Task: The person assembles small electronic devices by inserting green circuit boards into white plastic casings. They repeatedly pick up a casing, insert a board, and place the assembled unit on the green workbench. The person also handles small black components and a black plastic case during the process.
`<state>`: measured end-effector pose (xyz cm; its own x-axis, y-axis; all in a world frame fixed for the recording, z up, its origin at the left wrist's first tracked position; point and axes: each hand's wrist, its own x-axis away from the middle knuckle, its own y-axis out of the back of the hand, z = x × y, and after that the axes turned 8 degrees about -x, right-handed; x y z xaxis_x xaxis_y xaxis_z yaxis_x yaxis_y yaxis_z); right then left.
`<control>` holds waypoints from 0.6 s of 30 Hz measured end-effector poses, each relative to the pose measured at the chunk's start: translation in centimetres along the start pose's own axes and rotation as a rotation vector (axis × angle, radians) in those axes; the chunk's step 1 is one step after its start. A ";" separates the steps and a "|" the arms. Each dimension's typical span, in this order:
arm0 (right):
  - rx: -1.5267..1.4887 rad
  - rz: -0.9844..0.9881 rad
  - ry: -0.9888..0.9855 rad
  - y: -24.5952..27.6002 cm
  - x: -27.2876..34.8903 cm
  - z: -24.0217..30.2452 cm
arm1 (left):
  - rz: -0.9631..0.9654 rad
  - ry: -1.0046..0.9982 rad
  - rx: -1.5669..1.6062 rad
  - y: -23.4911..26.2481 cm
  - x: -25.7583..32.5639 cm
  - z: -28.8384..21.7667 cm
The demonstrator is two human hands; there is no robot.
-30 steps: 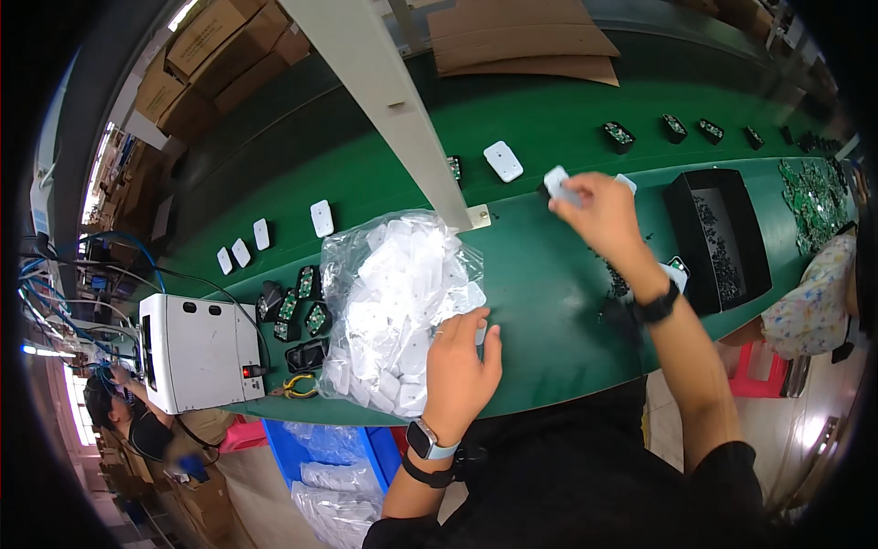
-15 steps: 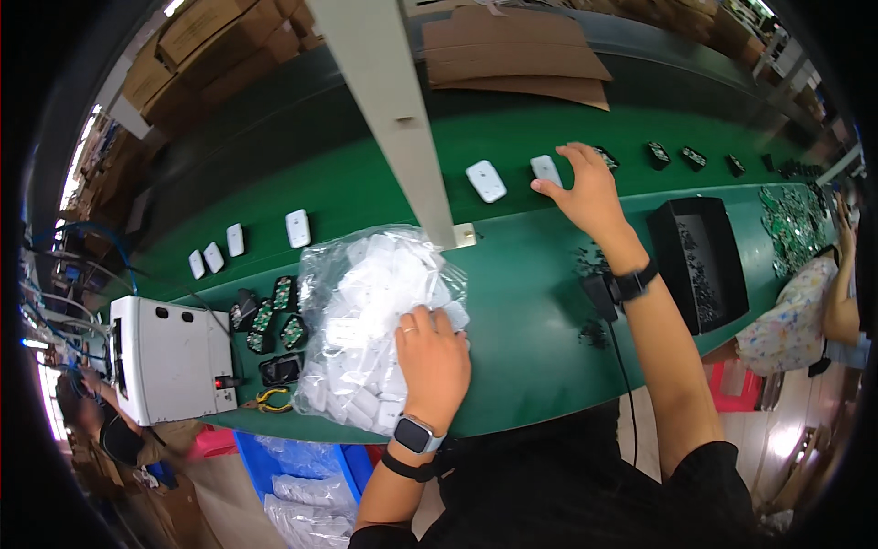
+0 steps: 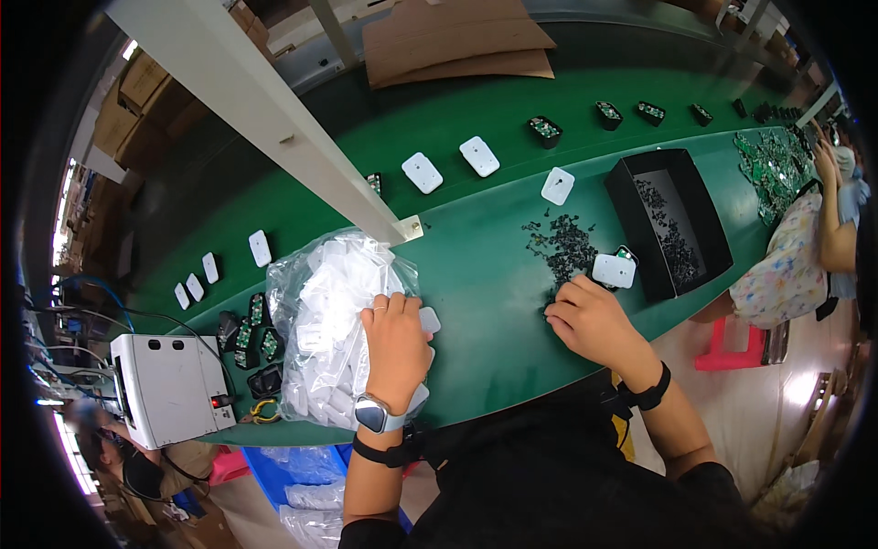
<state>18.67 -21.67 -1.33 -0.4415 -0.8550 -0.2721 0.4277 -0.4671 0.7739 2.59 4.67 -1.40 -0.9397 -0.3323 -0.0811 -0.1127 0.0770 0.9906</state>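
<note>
My left hand (image 3: 395,343) lies with its fingers spread over a clear plastic bag (image 3: 291,371) full of white plastic covers (image 3: 343,291). At the near edge of a pile of small black parts (image 3: 565,245), my right hand (image 3: 593,322) has its fingers curled together. What sits in its fingertips, if anything, is too small to make out. Just beyond that hand, a white cover (image 3: 614,271) rests on a black housing whose green circuit board (image 3: 626,252) shows at the back. Another white cover (image 3: 558,186) lies farther off, near the table's far edge.
A black tray (image 3: 651,165) of small black parts stands right. White covers (image 3: 479,156) and black housings with boards (image 3: 545,131) line the green belt. Leftward are yellow-handled pliers (image 3: 265,412), a white machine (image 3: 174,389) and a slanting post (image 3: 274,128). Another person sits right.
My right hand has drawn back from the white cover on the belt to the pile of black parts, its fingers now curled. My left hand stays on the bag. The view has shifted right.
</note>
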 end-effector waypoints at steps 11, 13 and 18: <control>0.019 0.058 -0.008 0.3 -1.0 -0.3 | -0.087 0.292 1.121 1.1 2.9 -3.9; -0.017 -0.028 -0.071 0.9 -0.7 0.0 | 0.036 0.439 1.422 1.5 3.7 -4.7; -0.024 -0.204 -0.210 1.3 1.0 -1.4 | 0.275 0.543 1.586 2.6 6.2 -5.2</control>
<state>19.86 -23.48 -1.42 -0.6727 -0.6789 -0.2942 0.3310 -0.6317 0.7010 -1.84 -2.11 1.21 -0.8122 -0.3840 0.4393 -0.4821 0.8657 -0.1346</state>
